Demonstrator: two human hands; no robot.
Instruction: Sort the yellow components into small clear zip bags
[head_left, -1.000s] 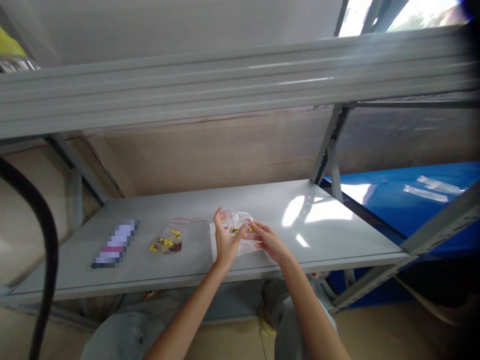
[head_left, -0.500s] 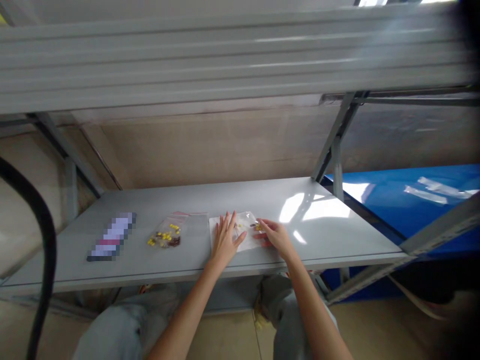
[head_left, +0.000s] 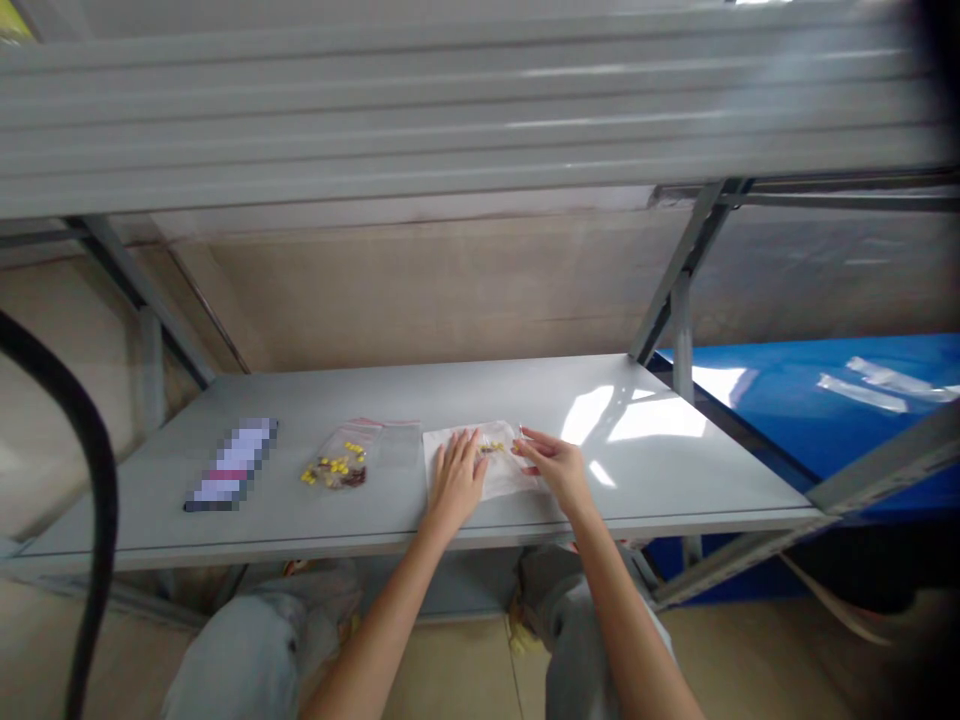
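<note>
My left hand (head_left: 456, 480) lies flat with its fingers stretched out on the left part of a white sheet (head_left: 499, 487). Near its fingertips, small yellow and dark pieces (head_left: 491, 447) show in a row inside or under clear plastic on the sheet. At the sheet's right side, my right hand (head_left: 556, 470) is closed in a pinch on what looks like the edge of a clear plastic bag (head_left: 513, 432). The exact grip is partly hidden by the fingers. Further left lies a zip bag (head_left: 336, 468) holding several yellow and brown pieces.
Beside the zip bag is a flat clear bag (head_left: 397, 446). A phone (head_left: 232, 465), blurred out, lies at the left of the grey shelf (head_left: 300, 530). Metal uprights (head_left: 681, 270) stand at the shelf's ends, and a ribbed beam (head_left: 450, 120) crosses above. A black hose (head_left: 97, 480) hangs left.
The yellow and dark pieces near my right fingers now lie further left, close to my left hand. My left fingers have drawn closer together. The view has shifted slightly.
</note>
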